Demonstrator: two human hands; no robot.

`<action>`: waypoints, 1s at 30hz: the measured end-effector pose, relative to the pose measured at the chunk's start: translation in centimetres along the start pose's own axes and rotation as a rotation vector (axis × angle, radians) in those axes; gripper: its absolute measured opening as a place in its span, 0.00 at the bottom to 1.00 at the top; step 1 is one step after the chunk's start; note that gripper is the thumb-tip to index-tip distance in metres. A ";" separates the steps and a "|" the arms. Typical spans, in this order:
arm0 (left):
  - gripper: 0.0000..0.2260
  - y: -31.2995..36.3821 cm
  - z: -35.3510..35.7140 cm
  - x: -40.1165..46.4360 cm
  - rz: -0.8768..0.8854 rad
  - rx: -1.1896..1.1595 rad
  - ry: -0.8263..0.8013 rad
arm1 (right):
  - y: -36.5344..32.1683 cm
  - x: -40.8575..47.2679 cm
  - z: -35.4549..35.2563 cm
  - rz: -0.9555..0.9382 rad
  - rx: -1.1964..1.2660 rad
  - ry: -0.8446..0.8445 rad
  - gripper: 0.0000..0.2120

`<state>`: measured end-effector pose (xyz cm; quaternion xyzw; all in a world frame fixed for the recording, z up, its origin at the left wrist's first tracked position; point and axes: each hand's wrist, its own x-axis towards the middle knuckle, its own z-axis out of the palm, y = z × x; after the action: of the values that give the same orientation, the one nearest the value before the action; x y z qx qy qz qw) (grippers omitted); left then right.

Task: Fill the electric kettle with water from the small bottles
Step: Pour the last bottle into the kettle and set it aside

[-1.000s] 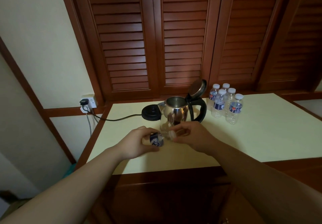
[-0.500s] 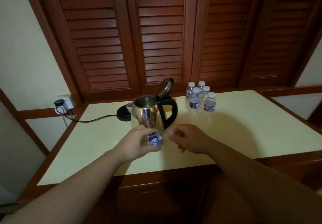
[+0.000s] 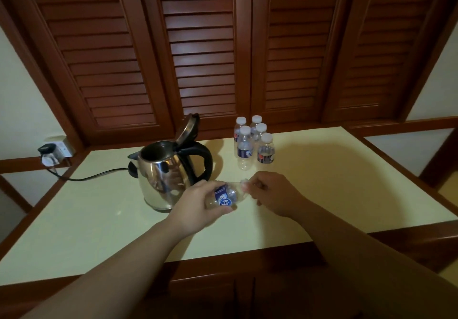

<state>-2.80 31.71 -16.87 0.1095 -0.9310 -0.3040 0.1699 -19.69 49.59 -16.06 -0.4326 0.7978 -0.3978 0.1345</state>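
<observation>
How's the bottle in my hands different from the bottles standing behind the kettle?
The held bottle lies sideways, gripped by the left hand, with the right hand at its neck. The five standing bottles are upright on the table, capped and untouched. All share blue labels and clear bodies.

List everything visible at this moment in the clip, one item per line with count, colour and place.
electric kettle: 1, steel with black handle, lid open, on the counter left of centre
kettle base: 1, black, mostly hidden behind the kettle's left side
power cord: 1, black, from the wall socket to the base
wall socket: 1, white, left wall, plug inserted
standing bottles: 5, clear with white caps and blue labels, clustered right of the kettle
held bottle: 1, clear with blue label, lying sideways between the hands
counter: 1, pale yellow top, brown wooden edge
louvred doors: brown wood, behind the counter
left hand: grips the held bottle's body
right hand: fingers at the bottle's cap end
</observation>
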 end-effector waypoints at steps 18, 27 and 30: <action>0.18 2.1 6.0 10.9 -0.314 -0.368 0.217 | 10.7 -0.2 -2.3 0.284 -0.603 -0.010 0.43; 0.18 1.6 7.4 12.4 -0.375 -0.254 0.248 | 10.9 -0.1 -2.2 0.242 -0.618 0.040 0.44; 0.22 1.4 7.6 11.8 -0.409 -0.258 0.257 | 10.7 -0.1 -2.3 0.259 -0.599 0.034 0.43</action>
<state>-16.70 33.24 -18.87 0.3105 -0.8140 -0.4316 0.2341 -27.12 54.19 -22.65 -0.3412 0.9299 -0.1322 0.0373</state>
